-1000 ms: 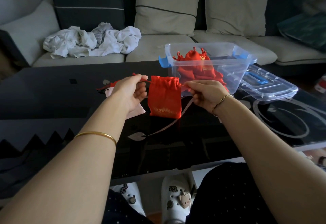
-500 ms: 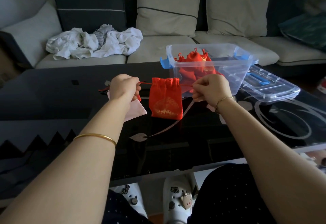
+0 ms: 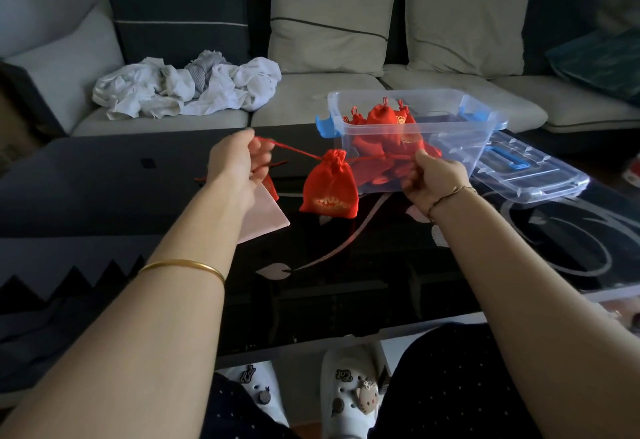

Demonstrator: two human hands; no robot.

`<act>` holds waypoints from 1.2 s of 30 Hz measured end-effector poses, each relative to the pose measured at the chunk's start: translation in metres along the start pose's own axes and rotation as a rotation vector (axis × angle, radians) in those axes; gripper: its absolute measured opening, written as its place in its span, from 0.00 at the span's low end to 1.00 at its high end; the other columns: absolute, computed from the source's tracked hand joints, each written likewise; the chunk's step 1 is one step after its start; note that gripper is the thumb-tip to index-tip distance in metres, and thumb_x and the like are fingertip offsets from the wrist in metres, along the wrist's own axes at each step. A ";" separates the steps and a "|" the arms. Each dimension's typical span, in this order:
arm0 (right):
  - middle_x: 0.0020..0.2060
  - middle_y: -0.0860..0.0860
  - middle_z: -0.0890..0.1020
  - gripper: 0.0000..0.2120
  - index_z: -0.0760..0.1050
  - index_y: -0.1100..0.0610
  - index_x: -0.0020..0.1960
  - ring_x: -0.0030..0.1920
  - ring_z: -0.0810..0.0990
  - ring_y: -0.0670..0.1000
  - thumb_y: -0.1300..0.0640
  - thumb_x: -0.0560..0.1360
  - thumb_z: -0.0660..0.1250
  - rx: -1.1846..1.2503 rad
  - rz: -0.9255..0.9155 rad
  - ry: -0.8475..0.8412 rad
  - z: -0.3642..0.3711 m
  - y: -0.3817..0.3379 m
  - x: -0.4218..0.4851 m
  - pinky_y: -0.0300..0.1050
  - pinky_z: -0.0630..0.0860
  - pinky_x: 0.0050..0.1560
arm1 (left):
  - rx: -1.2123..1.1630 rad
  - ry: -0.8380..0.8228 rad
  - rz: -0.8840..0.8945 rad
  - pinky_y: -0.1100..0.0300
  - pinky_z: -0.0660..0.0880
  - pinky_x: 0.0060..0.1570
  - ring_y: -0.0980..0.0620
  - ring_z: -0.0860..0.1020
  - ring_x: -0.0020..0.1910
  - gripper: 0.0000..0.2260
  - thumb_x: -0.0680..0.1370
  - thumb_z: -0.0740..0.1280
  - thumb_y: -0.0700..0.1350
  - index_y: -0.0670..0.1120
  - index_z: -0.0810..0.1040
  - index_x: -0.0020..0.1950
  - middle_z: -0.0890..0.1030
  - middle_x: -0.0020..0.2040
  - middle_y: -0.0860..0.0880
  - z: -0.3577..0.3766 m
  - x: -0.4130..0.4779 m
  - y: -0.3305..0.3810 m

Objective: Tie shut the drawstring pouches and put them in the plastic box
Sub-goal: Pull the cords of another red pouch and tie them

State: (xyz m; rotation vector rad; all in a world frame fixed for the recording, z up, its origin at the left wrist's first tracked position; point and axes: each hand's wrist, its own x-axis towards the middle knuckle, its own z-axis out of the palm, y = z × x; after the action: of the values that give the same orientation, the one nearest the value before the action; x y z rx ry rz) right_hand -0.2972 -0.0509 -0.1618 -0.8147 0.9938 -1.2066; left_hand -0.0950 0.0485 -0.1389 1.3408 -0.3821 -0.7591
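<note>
- Red cord is what both hands have hold of. I see the left hand pinching one end in curled fingers and the right hand pinching the other end the same way, with the line drawn taut between them.
- Midway along that cord hangs the red pouch, its neck gathered tight and gold print low on its face. I cannot tell whether its bottom touches the table.
- Reading from the pouch, the left hand sits at ten o'clock and the right hand at three o'clock.
- At two o'clock from the pouch, just behind the right hand, stands the plastic box, clear, open on top, with blue latches.
- Several tied pouches are heaped in the box's left half.
- At three o'clock from the box its clear lid lies flat, just beside it.
- At eight o'clock from the hanging pouch a flat pink pouch lies partly under the left wrist.
- All of this rests on a black glass table.
- I see a gold bangle on the left forearm and a thin bracelet on the right wrist.
- At eleven o'clock beyond the table, crumpled white clothes lie on a grey sofa.
- At six o'clock, white clogs with charms show below the table's near edge.
</note>
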 end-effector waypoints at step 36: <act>0.27 0.51 0.71 0.16 0.68 0.57 0.32 0.27 0.67 0.47 0.57 0.79 0.59 -0.349 0.005 -0.545 0.030 -0.025 -0.042 0.36 0.66 0.27 | 0.313 -0.480 0.356 0.62 0.76 0.39 0.57 0.79 0.34 0.04 0.76 0.68 0.39 0.44 0.81 0.43 0.82 0.37 0.50 0.041 -0.033 0.007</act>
State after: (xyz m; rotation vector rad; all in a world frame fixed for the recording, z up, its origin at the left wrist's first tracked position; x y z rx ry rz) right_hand -0.2810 -0.0150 -0.1208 -1.3300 0.7549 -0.7445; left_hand -0.1434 0.0419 -0.1174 1.3175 -1.1283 -0.7336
